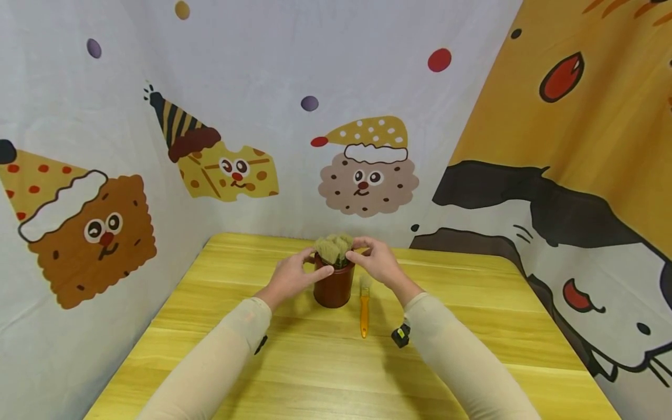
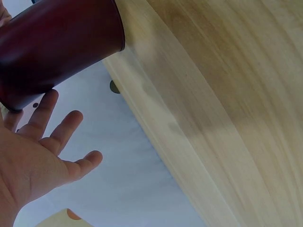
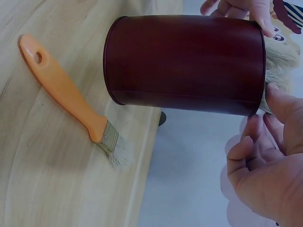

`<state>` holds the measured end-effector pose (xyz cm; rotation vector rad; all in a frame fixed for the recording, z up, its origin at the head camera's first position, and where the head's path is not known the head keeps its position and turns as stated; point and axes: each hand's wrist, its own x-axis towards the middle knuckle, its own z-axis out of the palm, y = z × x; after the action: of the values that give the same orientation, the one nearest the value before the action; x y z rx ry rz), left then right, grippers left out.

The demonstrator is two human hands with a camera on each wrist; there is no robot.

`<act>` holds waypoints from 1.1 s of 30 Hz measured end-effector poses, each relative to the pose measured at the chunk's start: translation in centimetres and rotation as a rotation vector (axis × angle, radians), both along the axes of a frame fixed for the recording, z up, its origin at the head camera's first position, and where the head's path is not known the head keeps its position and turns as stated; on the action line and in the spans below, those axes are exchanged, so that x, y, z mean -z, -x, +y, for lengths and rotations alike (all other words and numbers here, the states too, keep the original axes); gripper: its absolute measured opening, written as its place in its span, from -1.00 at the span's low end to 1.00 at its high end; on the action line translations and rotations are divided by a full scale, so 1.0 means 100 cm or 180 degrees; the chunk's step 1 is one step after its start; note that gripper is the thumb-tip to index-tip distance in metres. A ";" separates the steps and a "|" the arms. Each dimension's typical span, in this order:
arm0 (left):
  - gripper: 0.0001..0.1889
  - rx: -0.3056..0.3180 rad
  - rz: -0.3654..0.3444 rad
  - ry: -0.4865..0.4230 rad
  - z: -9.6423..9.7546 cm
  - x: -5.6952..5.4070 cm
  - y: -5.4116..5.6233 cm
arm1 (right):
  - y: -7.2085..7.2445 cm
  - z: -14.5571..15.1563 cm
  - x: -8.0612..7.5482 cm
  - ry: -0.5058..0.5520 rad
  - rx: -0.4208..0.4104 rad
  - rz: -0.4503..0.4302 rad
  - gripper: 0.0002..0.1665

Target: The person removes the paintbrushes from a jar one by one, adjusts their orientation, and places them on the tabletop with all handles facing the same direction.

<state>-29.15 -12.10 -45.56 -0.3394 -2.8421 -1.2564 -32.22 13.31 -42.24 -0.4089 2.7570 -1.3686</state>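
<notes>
A dark red-brown cylindrical pot (image 1: pixel 333 290) stands upright on the table, with beige bristle tufts (image 1: pixel 332 248) of several brushes rising from its mouth. At its left, my left hand (image 1: pixel 293 277) holds the rim, thumb across the front and fingers round the far side. The left wrist view shows the other fingers (image 2: pixel 46 116) spread, some against the pot's side. My right hand (image 1: pixel 379 261) has thumb and index finger about the tufts at the right rim; its other fingers (image 3: pixel 241 153) curl beside it. Brush handles are hidden inside the pot.
Right of the pot, a flat paintbrush (image 1: pixel 364 312) with an orange handle lies on the wooden table (image 1: pixel 315 373), bristles toward the back. A cartoon-printed cloth (image 1: pixel 283 70) hangs behind and along both sides. A small black device (image 1: pixel 401 336) is at my right wrist.
</notes>
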 end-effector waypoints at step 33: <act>-0.17 0.0041 0.0169 -0.0028 0.001 -0.001 -0.003 | -0.001 -0.016 -0.003 -0.0295 -0.0333 0.0200 -0.52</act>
<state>-28.88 -12.03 -45.44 -0.3855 -2.7939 -1.2425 -32.12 11.69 -41.98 -0.5918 2.7904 -1.2203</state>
